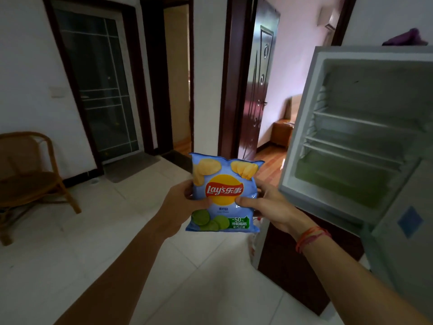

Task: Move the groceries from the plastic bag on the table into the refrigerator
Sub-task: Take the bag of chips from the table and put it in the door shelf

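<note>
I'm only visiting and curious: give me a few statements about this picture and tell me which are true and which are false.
1. The left hand and right hand both hold the chip bag. True.
2. The refrigerator is closed. False: it stands open, with its shelves showing.
3. The chip bag is red. False: it is mostly blue.
4. A wicker chair stands at the left by the wall. True.
5. The right wrist is bare. False: it wears red string bracelets.

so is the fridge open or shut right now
Open: the refrigerator shows the inside of its upper compartment, white shelves exposed.
</note>
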`<state>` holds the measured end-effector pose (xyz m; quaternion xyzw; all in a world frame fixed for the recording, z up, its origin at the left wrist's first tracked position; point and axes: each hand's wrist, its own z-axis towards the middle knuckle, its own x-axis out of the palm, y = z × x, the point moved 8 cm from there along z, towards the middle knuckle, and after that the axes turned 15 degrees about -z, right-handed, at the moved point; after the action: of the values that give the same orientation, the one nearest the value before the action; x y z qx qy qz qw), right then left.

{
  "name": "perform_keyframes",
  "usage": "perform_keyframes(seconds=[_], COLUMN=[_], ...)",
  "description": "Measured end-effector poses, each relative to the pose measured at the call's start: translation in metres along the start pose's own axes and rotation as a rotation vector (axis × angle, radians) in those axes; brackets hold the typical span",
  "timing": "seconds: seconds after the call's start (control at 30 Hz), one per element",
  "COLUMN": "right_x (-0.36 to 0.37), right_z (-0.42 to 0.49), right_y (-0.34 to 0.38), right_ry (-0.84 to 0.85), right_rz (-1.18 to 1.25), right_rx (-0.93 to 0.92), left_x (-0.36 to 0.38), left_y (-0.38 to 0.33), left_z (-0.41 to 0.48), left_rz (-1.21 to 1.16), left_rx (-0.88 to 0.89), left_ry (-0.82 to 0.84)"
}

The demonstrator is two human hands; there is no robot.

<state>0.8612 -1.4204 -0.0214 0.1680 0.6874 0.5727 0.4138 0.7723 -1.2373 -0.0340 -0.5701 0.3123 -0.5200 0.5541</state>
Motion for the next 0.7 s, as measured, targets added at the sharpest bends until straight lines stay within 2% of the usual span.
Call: perform_keyframes(seconds=[0.4, 0.57, 0.7], right_x=[-0.088, -0.158, -0.223], right_z=[0.149, 0.194, 0.205], right_y=[-0.067, -0.098, -0.122], right_ry=[-0.161, -0.252, -0.399], right_rz=[0.043, 0.051, 0.046], right_rx=[0.077, 0.127, 0.186], left_x=[0.027, 0.080, 0.140], left_y=[0.066, 0.090, 0.110], left_z=[0.209, 0.306, 0.364], left_rz=[-0.008, -0.032, -0.069], left_rx=[-0.086, -0.142, -0.188], left_ry=[0.176, 0.295, 0.424])
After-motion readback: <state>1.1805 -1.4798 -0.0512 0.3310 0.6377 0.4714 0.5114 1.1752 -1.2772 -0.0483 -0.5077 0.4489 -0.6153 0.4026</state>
